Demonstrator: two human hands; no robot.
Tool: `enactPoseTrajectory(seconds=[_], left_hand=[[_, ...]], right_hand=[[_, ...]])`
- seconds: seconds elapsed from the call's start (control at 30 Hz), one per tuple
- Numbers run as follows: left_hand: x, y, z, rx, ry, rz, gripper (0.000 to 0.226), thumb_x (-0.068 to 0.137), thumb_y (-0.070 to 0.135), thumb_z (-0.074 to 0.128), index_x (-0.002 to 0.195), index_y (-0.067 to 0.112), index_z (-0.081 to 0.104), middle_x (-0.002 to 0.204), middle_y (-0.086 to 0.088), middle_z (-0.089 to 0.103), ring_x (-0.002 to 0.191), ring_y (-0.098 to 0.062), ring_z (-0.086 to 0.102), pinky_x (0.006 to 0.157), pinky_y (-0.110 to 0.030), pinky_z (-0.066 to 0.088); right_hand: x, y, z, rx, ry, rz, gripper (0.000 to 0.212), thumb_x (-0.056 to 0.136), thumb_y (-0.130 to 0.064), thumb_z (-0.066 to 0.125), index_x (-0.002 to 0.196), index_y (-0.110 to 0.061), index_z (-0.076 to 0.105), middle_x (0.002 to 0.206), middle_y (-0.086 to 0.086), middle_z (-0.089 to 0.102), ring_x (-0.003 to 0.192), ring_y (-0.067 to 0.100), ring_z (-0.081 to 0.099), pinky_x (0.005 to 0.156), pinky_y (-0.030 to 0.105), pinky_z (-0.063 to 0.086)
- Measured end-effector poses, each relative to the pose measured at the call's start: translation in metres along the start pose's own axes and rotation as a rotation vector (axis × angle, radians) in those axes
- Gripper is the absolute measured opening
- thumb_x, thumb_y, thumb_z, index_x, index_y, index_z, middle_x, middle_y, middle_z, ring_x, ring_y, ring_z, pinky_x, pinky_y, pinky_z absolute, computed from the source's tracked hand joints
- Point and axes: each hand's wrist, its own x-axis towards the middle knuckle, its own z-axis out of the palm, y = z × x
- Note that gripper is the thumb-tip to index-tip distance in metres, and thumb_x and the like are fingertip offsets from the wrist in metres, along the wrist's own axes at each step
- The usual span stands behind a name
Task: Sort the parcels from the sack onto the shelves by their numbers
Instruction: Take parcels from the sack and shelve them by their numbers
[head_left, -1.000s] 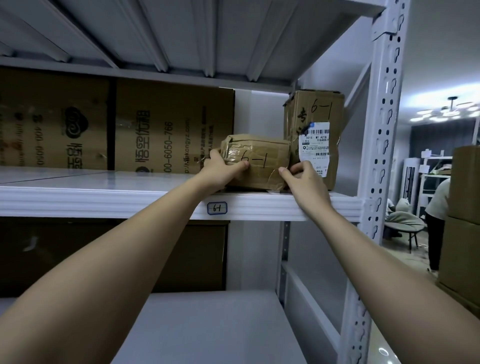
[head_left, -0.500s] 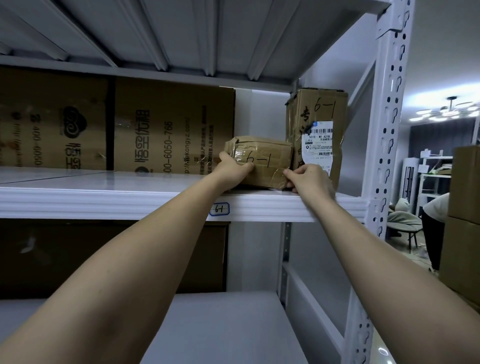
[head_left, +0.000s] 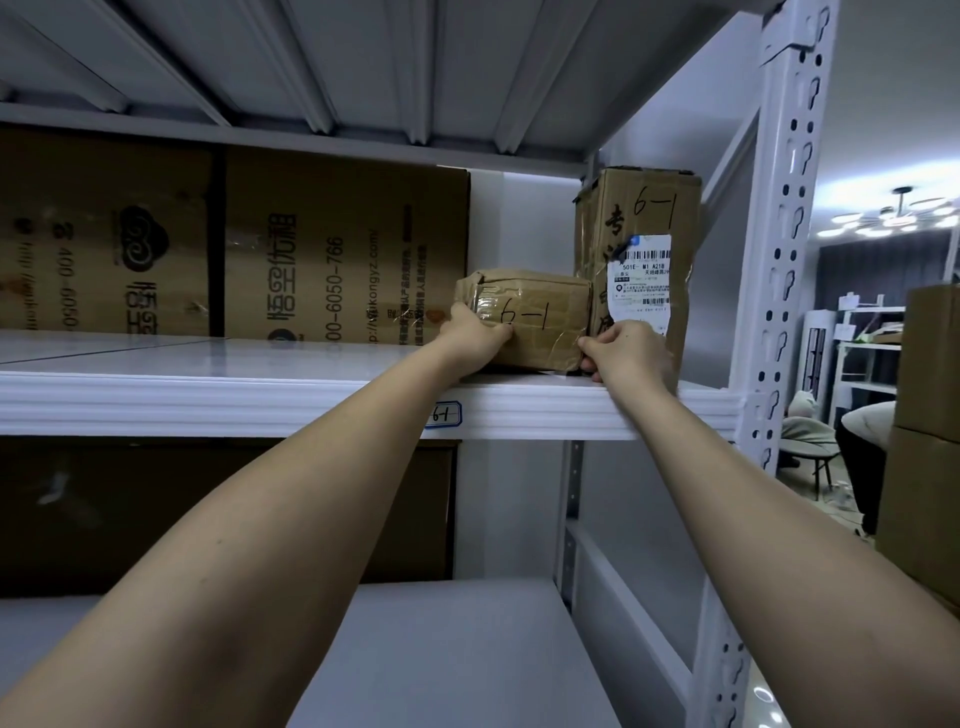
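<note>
A small brown taped parcel (head_left: 535, 322) marked "6-1" lies on the white shelf (head_left: 260, 400), above a shelf tag (head_left: 444, 414) reading "6-1". My left hand (head_left: 475, 338) grips its left front corner. My right hand (head_left: 626, 353) pinches its right front corner with curled fingers. Right beside it stands a taller brown parcel (head_left: 641, 260), also marked "6-1", with a white barcode label. The two parcels touch or nearly touch.
Large printed cardboard boxes (head_left: 234, 249) fill the back of the shelf to the left. A white perforated upright (head_left: 784, 260) bounds the shelf on the right. A lower shelf (head_left: 441, 649) lies below. Stacked boxes (head_left: 930, 441) and a person stand at the far right.
Both hands have pushed the small parcel a little farther back on the shelf, closer to the tall parcel. My right hand's fingers have curled more at the corner.
</note>
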Motion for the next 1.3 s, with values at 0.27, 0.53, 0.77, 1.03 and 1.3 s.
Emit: enactPoseTrajectory(seconds=[0.27, 0.53, 0.77, 1.03, 1.3], left_hand=[[-0.004, -0.001, -0.007, -0.018, -0.046, -0.020, 0.083, 0.092, 0.037, 0.057, 0.148, 0.006, 0.005, 0.137, -0.016, 0.043, 0.117, -0.031, 0.049, 0.089, -0.036, 0.045], [-0.019, -0.005, -0.041, -0.107, 0.270, 0.108, 0.049, 0.095, 0.022, 0.048, 0.140, 0.011, 0.035, 0.133, -0.008, 0.051, 0.101, -0.018, 0.051, 0.086, -0.032, 0.042], [-0.045, -0.028, -0.087, 0.014, 0.502, 0.232, 0.031, 0.093, 0.024, 0.045, 0.122, 0.020, 0.054, 0.109, 0.008, 0.057, 0.085, -0.006, 0.054, 0.073, -0.027, 0.043], [-0.101, -0.095, -0.206, 0.261, 0.618, 0.182, 0.020, 0.093, 0.026, 0.044, 0.099, 0.022, 0.062, 0.087, 0.009, 0.064, 0.081, -0.012, 0.061, 0.062, -0.027, 0.045], [-0.184, -0.201, -0.381, 0.425, 0.714, 0.023, 0.014, 0.093, 0.029, 0.042, 0.096, 0.025, 0.054, 0.085, 0.008, 0.065, 0.079, -0.015, 0.063, 0.066, -0.033, 0.049]], right_hand=[[-0.005, 0.000, -0.006, 0.011, 0.057, -0.029, 0.029, 0.090, -0.045, 0.056, 0.084, -0.017, 0.063, 0.087, 0.004, 0.071, 0.086, 0.028, 0.066, 0.078, 0.033, 0.050], [-0.033, -0.040, -0.006, 0.291, 0.234, -0.271, 0.016, 0.095, -0.030, 0.051, 0.085, -0.019, 0.055, 0.072, -0.012, 0.055, 0.068, 0.012, 0.051, 0.054, 0.024, 0.034], [-0.073, -0.104, 0.037, 0.340, -0.001, -0.568, 0.012, 0.096, -0.025, 0.050, 0.094, -0.016, 0.058, 0.088, -0.001, 0.063, 0.077, 0.015, 0.057, 0.059, 0.026, 0.043], [-0.155, -0.195, 0.122, 0.428, -0.176, -0.597, 0.014, 0.094, -0.024, 0.049, 0.092, -0.016, 0.060, 0.090, -0.004, 0.062, 0.081, 0.016, 0.057, 0.063, 0.032, 0.044], [-0.293, -0.315, 0.239, 0.513, -0.384, -0.571, 0.015, 0.094, -0.030, 0.047, 0.093, -0.021, 0.059, 0.092, -0.005, 0.063, 0.083, 0.016, 0.056, 0.062, 0.029, 0.042]])
